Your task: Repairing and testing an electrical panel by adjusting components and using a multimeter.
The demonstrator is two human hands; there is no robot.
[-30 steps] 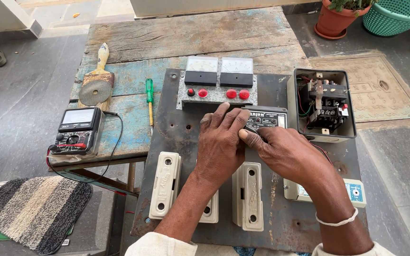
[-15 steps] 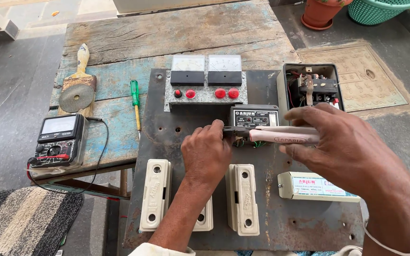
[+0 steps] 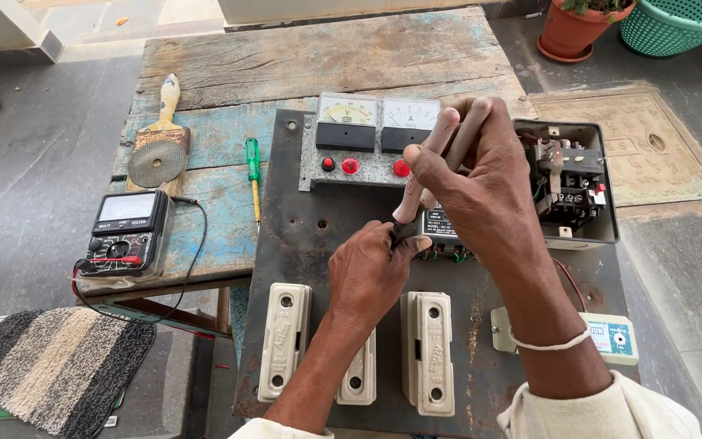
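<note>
My right hand [image 3: 481, 183] grips the pinkish handles of a pair of pliers [image 3: 439, 146], held almost upright with the jaws pointing down. My left hand [image 3: 367, 272] pinches at the jaws, just left of a small black unit [image 3: 440, 229] with green wires; what sits between the fingers is hidden. Both hands work over a rusty dark metal board [image 3: 286, 236]. Behind them stand two panel meters [image 3: 347, 122] above red push buttons [image 3: 351, 166]. Three white fuse holders [image 3: 284, 341] lie on the board's near part.
An open grey switch box [image 3: 572, 183] sits at the board's right, a small white box [image 3: 615, 337] below it. On the wooden table [image 3: 327, 57] lie a green screwdriver [image 3: 251, 171], a paintbrush [image 3: 160, 146] and a multimeter [image 3: 123, 236]. A striped mat [image 3: 50, 370] lies lower left.
My right hand has swung the pliers from lying across the board to standing nearly upright, handles raised. My left hand has stayed at the jaws.
</note>
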